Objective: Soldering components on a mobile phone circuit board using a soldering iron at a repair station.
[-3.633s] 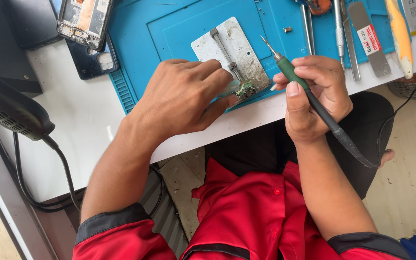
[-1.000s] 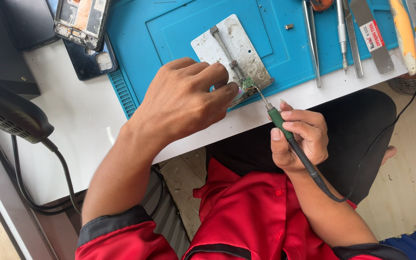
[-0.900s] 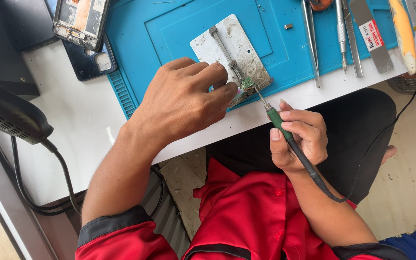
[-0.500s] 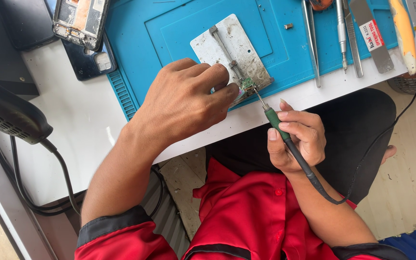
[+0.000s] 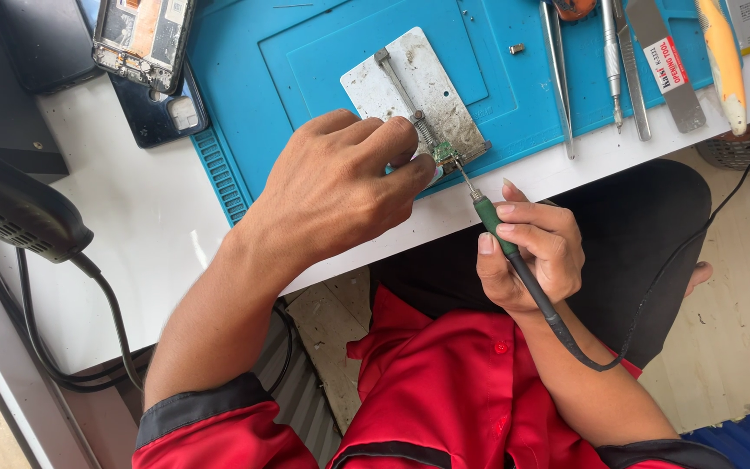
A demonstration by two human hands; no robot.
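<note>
At the near edge of the blue silicone mat [image 5: 305,52], my left hand [image 5: 340,187] pins the small green circuit board [image 5: 443,154] on the scuffed metal holder plate [image 5: 418,91] while my right hand [image 5: 536,256] grips the green-handled soldering iron [image 5: 501,239], tip on the board, soldering apparently unfinished.

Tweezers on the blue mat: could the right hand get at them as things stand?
Probably not at once. The right hand has its grip full with the soldering iron. The tweezers lie uncovered on the blue mat, so the path looks free.
</note>
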